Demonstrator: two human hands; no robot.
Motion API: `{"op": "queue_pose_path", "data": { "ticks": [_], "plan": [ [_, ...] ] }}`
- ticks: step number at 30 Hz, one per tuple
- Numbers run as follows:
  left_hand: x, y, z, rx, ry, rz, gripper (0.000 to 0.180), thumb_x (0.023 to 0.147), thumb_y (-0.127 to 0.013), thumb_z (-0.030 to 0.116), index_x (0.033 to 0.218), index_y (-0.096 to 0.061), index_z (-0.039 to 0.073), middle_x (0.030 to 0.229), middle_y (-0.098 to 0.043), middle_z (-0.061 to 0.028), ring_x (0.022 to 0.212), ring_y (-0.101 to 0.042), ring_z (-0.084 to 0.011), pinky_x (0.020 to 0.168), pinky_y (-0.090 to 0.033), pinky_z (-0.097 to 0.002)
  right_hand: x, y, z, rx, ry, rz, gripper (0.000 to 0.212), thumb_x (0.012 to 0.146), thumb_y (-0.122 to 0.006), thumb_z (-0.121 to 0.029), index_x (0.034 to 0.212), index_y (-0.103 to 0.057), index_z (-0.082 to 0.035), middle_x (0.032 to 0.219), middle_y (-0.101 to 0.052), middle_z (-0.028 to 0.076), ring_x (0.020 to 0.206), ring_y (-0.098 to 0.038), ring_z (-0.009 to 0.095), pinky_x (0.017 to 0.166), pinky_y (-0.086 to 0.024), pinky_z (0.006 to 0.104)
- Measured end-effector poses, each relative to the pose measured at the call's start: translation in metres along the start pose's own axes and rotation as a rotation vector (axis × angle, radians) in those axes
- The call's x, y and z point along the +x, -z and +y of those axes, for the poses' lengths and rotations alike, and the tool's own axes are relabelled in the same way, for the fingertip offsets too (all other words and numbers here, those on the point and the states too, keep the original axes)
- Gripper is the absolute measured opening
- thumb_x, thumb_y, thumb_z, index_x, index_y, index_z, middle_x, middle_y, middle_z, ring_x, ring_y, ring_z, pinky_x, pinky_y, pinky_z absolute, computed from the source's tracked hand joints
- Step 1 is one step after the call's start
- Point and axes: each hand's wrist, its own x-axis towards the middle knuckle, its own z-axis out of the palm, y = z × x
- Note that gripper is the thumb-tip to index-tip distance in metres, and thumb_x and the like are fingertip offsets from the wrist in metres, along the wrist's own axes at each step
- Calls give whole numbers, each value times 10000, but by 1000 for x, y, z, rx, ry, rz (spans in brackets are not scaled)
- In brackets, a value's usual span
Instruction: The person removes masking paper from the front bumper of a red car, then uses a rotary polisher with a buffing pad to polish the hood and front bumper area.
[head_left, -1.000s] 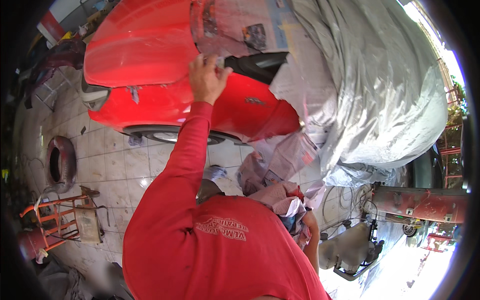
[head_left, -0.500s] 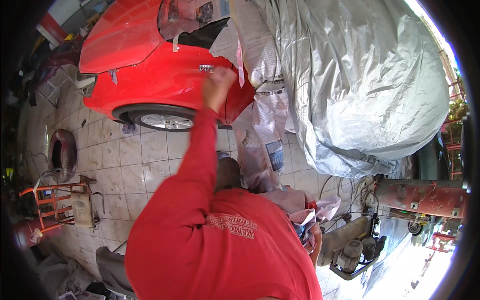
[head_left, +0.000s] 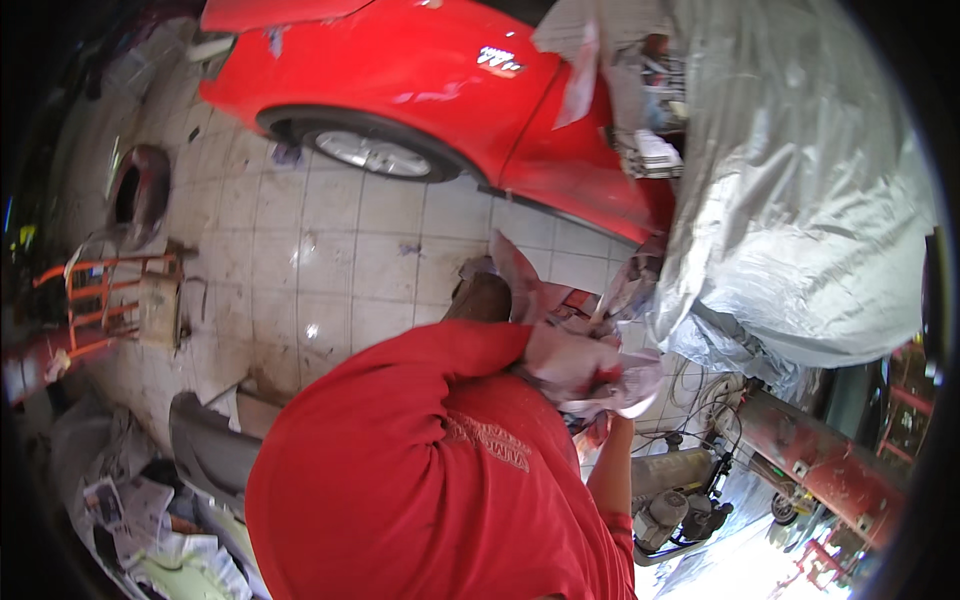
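Left hand point(head_left: 560, 360) is closed around crumpled newspaper sheets point(head_left: 610, 385) in front of the red shirt point(head_left: 400, 480); the right hand's grip cannot be told, hidden beneath them. Beyond stand a red car point(head_left: 450, 90) and a silver car cover point(head_left: 800, 180).

Crumpled paper point(head_left: 610, 385) hides both hands' fingers, and the silver cover point(head_left: 800, 180) conceals most of the red car point(head_left: 450, 80).

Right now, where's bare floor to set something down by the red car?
Free: the tiled floor between the red car's wheel and the orange stand. Crowded: newspapers lower left, compressor and cables lower right, silver cover to the right. Both hands are full of crumpled paper.
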Motion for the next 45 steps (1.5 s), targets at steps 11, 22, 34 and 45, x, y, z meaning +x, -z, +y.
{"op": "queue_pose_path", "data": {
  "ticks": [11, 22, 34, 45],
  "plan": [
    [-224, 99, 47, -294, 89, 173, 657, 870, -784, 393, 1379, -618, 12, 1352, -634, -141, 1247, -583, -269, 1047, -473, -407, -2, -133, -59, -131, -94, -376, 485, 917, -784, -317, 1284, -660, -26, 1168, -716, 120, 1023, -697, 255, 896, -559, 406],
    [-623, 93, 23, -374, 60, 1480, 777, 858, -849, 289, 1521, -522, 48, 1468, -600, -126, 1298, -568, -236, 1023, -517, -358, -19, -609, -231, -456, 409, -1211, 491, 917, -789, -322, 1288, -660, -27, 1160, -721, 118, 1013, -702, 255, 884, -562, 404],
    [-738, 58, -137, -33, 393, 2088, 515, 845, -705, 89, 1345, -652, -19, 1293, -707, -124, 1183, -662, -243, 1030, -508, -381, -10, -740, -301, -449, 192, -1329, 508, 925, -796, -306, 1335, -651, -43, 1183, -726, 130, 988, -716, 243, 828, -566, 376],
    [-960, 280, -51, 755, 960, 1752, 546, 823, -762, 297, 1348, -693, 166, 1357, -683, -115, 1265, -630, -331, 1092, -468, -483, 78, -760, -461, -214, 185, -1260, 558, 933, -806, -242, 1438, -643, -70, 1230, -725, 113, 928, -684, 141, 833, -567, 295]
  ]
}}
